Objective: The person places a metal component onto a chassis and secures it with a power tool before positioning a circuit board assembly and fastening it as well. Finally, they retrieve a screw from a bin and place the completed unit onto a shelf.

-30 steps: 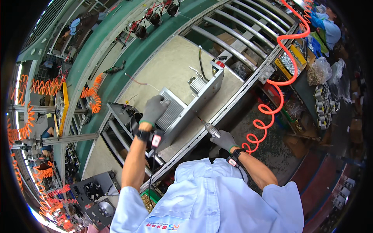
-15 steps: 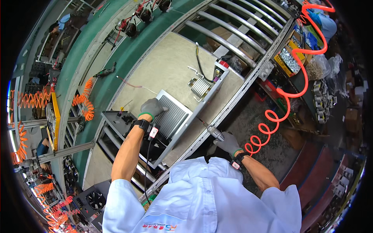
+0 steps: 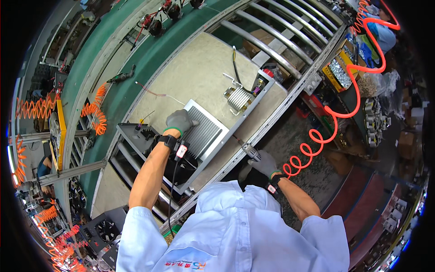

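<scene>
A silver finned heat sink (image 3: 203,132) lies against a long grey metal panel (image 3: 226,131) on the pale work board. My left hand (image 3: 179,120), in a grey glove, grips the heat sink's far-left edge with the thumb over the fins. Below the panel's near side, my gloved right hand (image 3: 264,163) is wrapped round a power screwdriver (image 3: 251,152). Its thin bit points up-left at the panel edge; whether the tip touches a screw is too small to tell. A coiled metal part (image 3: 239,99) with wires sits beside the panel's far end.
A red coiled air hose (image 3: 312,144) hangs at the right. Metal rollers (image 3: 263,45) lie beyond the board (image 3: 199,63), and a green conveyor belt (image 3: 149,68) runs at the left. Yellow boxes of small hardware (image 3: 337,72) stand at the far right.
The whole view has shifted slightly. My right hand and the screwdriver have come a little closer to the panel. My left hand stays on the heat sink.
</scene>
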`<state>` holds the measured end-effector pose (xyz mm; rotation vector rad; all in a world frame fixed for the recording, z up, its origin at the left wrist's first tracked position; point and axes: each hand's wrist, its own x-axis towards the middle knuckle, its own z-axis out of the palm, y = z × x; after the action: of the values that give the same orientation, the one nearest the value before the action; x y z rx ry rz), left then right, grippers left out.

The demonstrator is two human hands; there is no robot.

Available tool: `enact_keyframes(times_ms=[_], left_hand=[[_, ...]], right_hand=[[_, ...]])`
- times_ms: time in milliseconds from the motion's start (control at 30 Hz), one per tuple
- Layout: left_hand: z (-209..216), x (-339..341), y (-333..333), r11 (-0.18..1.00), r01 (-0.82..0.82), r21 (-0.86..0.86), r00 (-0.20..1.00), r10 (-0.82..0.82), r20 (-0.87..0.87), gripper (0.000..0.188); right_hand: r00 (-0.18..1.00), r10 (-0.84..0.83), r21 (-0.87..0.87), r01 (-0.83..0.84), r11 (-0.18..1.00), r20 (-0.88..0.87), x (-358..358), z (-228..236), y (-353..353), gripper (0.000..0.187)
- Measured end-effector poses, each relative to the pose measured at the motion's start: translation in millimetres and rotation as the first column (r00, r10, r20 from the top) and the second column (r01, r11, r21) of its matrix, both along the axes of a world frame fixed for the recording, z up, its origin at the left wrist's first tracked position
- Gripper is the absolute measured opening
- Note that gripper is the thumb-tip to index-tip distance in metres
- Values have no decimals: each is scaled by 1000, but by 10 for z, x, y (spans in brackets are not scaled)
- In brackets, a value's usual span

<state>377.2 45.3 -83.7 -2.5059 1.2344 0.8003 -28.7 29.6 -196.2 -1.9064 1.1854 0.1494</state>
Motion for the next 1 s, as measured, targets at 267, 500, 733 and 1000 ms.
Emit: enact_keyframes(times_ms=[267, 500, 733, 1000], left_hand=[[862, -449, 435, 764, -367, -531, 834, 18, -551, 37], [1333, -2045, 820, 639, -762, 103, -60, 87, -994, 20], [422, -2994, 952, 407, -913, -34, 84, 108, -991, 18], [517, -3362, 1164, 400, -916, -31, 114, 186, -976, 20]], right_hand=[[1000, 22, 51, -22, 998, 4, -357, 221, 107, 48], [998, 69, 131, -67, 989, -13, -1028, 1000, 149, 52], [986, 144, 98, -152, 984, 82, -1602, 1631, 239, 49], [977, 203, 100, -209, 973, 73, -1885, 1803, 414, 48]])
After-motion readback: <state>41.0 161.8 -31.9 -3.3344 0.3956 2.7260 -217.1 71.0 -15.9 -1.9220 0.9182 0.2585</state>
